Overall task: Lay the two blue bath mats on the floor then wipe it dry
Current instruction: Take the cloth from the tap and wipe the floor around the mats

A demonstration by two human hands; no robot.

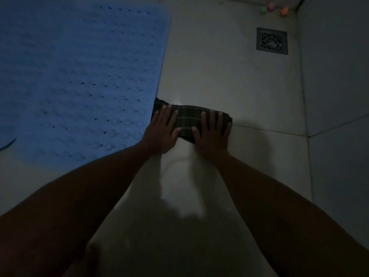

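A blue bath mat (79,76) with rows of small holes lies flat on the pale tiled floor (219,76), filling the upper left. A sliver of a second blue mat (6,139) shows at the left edge. A dark striped cloth (188,119) lies bunched on the floor just right of the mat's edge. My left hand (162,132) presses flat on the cloth's left end, fingers spread. My right hand (213,132) presses flat on its right end. Both arms reach forward from the bottom of the view.
A square metal floor drain (272,41) sits at the upper right. Small green, pink and orange objects (271,8) lie in the far corner. A tiled wall (339,86) rises along the right side. The room is dim.
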